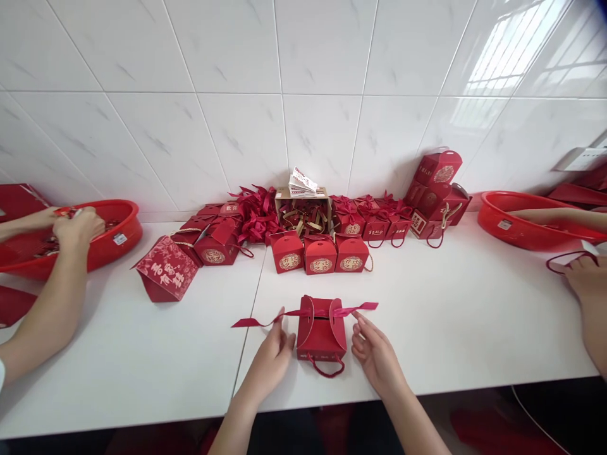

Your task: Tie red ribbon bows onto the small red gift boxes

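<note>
A small red gift box (321,335) stands in front of me, its curved top flaps folded inward and a dark red cord handle looping toward me. A red ribbon (296,313) runs across its top through the flaps, both tails sticking out sideways. My left hand (269,360) has its fingers at the left tail, thumb pointing toward the box. On the other side, the curled fingers of my right hand (377,354) meet the right tail close to the box; part of that grip is hidden.
Behind stand finished red boxes (320,256), a pile of ribbons (258,213) and an open carton (303,218) topped with cards (301,183). Another box (165,268) sits left. Co-workers' hands are at red basins (116,243) (502,221) on both sides.
</note>
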Motion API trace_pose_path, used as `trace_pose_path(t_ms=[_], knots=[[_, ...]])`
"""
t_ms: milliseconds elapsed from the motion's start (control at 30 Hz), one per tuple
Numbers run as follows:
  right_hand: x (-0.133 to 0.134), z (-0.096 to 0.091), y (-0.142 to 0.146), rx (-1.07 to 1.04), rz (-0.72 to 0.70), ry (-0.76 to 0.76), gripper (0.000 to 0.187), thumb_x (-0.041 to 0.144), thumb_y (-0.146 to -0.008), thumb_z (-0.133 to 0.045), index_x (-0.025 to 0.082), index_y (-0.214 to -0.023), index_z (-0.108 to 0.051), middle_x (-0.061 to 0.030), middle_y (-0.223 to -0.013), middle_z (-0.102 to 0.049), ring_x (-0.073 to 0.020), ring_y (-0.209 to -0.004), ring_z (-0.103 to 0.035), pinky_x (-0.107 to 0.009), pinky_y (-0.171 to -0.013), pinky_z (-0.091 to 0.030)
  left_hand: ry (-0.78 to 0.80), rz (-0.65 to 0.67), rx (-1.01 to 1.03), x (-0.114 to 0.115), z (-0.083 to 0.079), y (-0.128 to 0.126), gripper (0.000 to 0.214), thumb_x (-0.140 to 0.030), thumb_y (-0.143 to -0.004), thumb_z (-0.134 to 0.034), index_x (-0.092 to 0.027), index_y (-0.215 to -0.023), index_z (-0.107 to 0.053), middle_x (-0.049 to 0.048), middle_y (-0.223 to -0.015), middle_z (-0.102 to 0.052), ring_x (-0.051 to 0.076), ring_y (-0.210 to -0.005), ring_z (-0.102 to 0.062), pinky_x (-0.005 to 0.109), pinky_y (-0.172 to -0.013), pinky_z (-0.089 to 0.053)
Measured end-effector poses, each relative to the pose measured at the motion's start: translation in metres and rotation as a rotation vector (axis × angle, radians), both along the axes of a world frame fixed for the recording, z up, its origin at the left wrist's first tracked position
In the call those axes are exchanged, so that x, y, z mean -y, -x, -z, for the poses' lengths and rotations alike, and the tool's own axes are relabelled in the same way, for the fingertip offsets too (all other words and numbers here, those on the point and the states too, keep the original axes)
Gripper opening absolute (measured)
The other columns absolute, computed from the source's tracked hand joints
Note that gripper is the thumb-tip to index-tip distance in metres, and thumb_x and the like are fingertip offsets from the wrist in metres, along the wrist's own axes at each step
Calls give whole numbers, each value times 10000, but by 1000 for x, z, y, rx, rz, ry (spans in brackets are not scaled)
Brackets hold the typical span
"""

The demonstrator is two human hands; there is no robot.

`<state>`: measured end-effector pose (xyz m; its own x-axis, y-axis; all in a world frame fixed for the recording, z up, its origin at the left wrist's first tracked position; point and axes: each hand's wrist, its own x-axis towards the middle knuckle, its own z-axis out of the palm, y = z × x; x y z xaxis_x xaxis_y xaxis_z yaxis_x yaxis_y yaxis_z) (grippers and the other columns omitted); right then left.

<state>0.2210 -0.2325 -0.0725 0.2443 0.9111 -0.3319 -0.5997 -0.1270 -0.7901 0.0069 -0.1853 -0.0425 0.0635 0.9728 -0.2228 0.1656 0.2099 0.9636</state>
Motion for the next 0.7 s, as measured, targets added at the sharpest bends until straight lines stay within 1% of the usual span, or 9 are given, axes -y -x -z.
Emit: trace_pose_path(t_ms=[67,133,167,233,333,433,533,633,700], knots=[[-2,2,5,-244,89,-17,288,348,-742,-743,264,-997,-639,34,-809,-574,-79,-553,-482,-221,-470,-424,31,-152,236,-3,3,-5,531,-243,-686,-747,-270,-1197,-604,15,-860,-645,165,-704,-629,248,-616,-466],[-4,1,6,-391,116,-38,212,291,-754,-738,266,-939,-639,18,-879,-609,-82,-621,-543,-211,-522,-482,102,-225,547,-6,3,-6,553,-205,-697,-727,-283,-1222,-572,34,-1029,-646,168,-829,-656,253,-657,-500],[-4,0,6,-433,121,-51,164,276,-765,-730,262,-898,-635,16,-878,-615,-81,-639,-557,-205,-534,-493,152,-222,689,-7,1,-7,516,-192,-714,-705,-270,-1209,-580,41,-1055,-649,172,-863,-661,258,-673,-514],[-5,-3,4,-460,130,-77,103,269,-786,-713,253,-817,-616,22,-807,-605,-81,-646,-569,-199,-540,-502,236,-230,872,-9,-3,-6,364,-169,-745,-663,-212,-1105,-636,44,-955,-675,163,-821,-670,253,-661,-526],[-5,-9,-1,-407,170,-108,143,289,-788,-711,247,-746,-581,39,-680,-556,-93,-636,-574,-208,-541,-507,240,-314,899,-12,-7,-3,105,-164,-752,-641,-171,-855,-665,27,-751,-668,147,-695,-663,232,-578,-510],[-3,-17,-7,-340,223,-135,175,293,-764,-740,245,-745,-572,49,-672,-558,-94,-656,-582,-213,-554,-513,147,-375,848,-15,-10,0,40,-207,-724,-651,-184,-753,-635,15,-731,-675,158,-689,-667,238,-558,-499],[1,-25,-10,-316,245,-132,196,285,-745,-769,240,-756,-578,51,-710,-577,-95,-695,-598,-217,-578,-521,72,-393,834,-16,-14,3,115,-218,-668,-668,-200,-780,-645,-2,-784,-690,168,-742,-673,234,-563,-496],[3,-29,-10,-317,240,-109,221,267,-723,-792,234,-750,-575,52,-719,-580,-100,-715,-608,-218,-597,-525,53,-315,750,-13,-18,4,324,-157,-613,-700,-221,-929,-668,8,-935,-707,178,-812,-673,217,-551,-482],[4,-30,-8,-320,242,-99,234,259,-713,-798,235,-739,-566,54,-722,-583,-103,-712,-610,-219,-603,-526,75,-256,710,-10,-19,2,430,-156,-621,-726,-231,-1039,-661,29,-1066,-692,178,-843,-669,213,-549,-483]])
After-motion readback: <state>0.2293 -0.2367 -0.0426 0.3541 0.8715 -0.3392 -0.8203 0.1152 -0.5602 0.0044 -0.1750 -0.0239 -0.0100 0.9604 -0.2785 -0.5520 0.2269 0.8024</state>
